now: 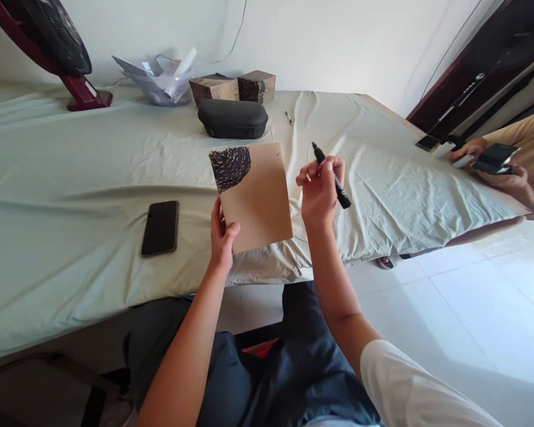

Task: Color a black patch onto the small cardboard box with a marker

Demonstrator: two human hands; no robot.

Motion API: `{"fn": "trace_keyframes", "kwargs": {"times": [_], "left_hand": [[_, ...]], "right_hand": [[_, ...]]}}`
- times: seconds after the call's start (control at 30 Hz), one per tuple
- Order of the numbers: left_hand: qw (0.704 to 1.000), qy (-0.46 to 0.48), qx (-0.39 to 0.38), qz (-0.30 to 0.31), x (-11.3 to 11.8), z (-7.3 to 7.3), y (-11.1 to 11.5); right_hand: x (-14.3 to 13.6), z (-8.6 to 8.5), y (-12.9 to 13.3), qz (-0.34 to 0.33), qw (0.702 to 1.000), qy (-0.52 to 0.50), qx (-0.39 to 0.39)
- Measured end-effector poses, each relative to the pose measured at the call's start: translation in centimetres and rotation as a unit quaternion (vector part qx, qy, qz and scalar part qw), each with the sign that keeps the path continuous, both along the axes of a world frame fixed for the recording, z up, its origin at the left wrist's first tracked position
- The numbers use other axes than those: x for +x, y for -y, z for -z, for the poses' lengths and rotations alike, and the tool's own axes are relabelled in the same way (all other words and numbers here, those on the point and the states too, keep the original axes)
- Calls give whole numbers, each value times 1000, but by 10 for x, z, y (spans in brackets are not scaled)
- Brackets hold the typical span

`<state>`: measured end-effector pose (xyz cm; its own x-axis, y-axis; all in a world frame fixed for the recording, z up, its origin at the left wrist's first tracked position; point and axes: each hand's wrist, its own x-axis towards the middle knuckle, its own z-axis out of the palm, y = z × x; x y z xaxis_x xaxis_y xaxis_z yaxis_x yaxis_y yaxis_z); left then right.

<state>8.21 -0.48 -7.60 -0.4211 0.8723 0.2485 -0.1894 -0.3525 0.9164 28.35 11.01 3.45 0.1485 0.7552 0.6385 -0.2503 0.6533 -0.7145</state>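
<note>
A brown cardboard box (260, 201) is held up at the front edge of the covered table. Black scribble fills its upper left corner, and a small dark mark shows near its upper right corner. My left hand (222, 234) grips the box by its lower left side, thumb on the front face. To the right of the box, and apart from it, my right hand (321, 187) holds a black marker (319, 155). The marker's dark tip points up and to the left. Its lower end sticks out below the fingers.
A phone (160, 228) lies left of the box. Behind stand a black zip case (232, 118), small scribbled boxes (257, 86), a clear basket (160, 89) and a fan (78, 89). A pen (289, 118) lies farther back. At right, another person's hands (511, 178) hold a dark object.
</note>
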Motion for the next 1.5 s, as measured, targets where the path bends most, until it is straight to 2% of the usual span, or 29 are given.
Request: {"fn": "trace_keyframes", "kwargs": {"times": [0.1,0.2,0.4,0.8,1.0,1.2,1.37,1.5], "left_hand": [[1000,8,0,3,11,5,3],[1000,10,2,15,16,7,5],[999,-16,-11,27,14,9,8],[1000,-12,-3,21,15,5,9],[1000,0,-10,15,15,6,6],[1000,2,-4,21,17,3,6],[999,-7,-16,27,18,1,6],[999,3,-30,21,19,2,5]], "right_hand": [[-20,-12,13,29,998,49,25],[-36,-16,28,26,993,116,23],[-36,-15,42,17,984,172,49],[-36,-11,39,28,980,195,30],[-32,-11,36,26,979,198,52],[-31,-16,54,9,972,216,88],[-41,-12,69,-19,964,237,117],[-50,-9,71,-6,966,221,135]]}}
